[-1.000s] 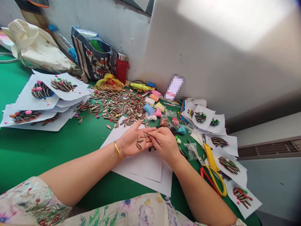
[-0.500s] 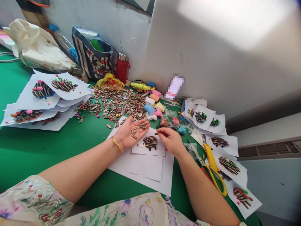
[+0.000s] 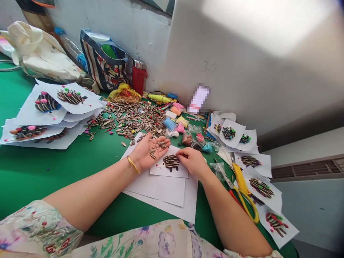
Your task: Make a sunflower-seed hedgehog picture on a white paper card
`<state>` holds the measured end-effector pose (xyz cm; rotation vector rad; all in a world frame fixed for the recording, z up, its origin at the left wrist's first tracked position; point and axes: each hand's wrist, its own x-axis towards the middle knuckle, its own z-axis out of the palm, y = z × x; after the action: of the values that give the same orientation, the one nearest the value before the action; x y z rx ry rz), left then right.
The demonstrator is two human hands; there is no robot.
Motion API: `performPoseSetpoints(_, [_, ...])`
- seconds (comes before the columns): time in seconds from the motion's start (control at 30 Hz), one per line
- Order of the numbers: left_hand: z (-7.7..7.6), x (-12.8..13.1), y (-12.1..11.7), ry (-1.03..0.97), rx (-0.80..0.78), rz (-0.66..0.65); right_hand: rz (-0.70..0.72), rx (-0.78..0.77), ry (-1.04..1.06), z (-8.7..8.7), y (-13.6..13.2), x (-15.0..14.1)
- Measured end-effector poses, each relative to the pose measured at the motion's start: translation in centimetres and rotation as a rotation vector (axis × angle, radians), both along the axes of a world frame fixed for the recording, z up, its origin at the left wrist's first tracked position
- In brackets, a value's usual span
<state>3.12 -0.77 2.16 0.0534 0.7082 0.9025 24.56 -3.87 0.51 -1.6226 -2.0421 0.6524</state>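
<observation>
My left hand (image 3: 150,151) is palm up with its fingers stretched out, and several striped sunflower seeds (image 3: 153,154) lie on it. Beneath and beside it is a small white card (image 3: 158,171) bearing a hedgehog figure (image 3: 171,162), a dark body covered in sunflower seeds with small dark feet and a red-dotted face. My right hand (image 3: 192,162) is closed in a pinch at the upper right edge of the figure. The seed between its fingertips is mostly hidden. Larger white sheets (image 3: 172,193) lie under the card.
A wide pile of sunflower seeds (image 3: 142,116) spreads beyond my hands, beside bags of coloured clay (image 3: 170,124). Finished hedgehog cards lie in a stack (image 3: 72,96) at left and along the right edge (image 3: 262,188). Yellow-handled scissors (image 3: 248,206) lie by my right forearm. A red flask (image 3: 138,77) stands behind.
My right hand has moved slightly left and down, bringing the pinched sunflower seed from beside the hedgehog figure to its upper right edge. My left hand keeps its pose.
</observation>
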Motion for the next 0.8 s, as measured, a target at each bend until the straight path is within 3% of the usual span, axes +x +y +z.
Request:
performPoseSetpoints(0.37, [-0.1,0.0,0.1,0.003,-0.015,0.001,0.126,0.011,-0.313,1.7,0.0,-1.2])
performPoseSetpoints(0.8, [-0.2,0.0,0.0,-0.013,-0.006,-0.024,0.175,0.044,-0.367,1.7,-0.1,-1.3])
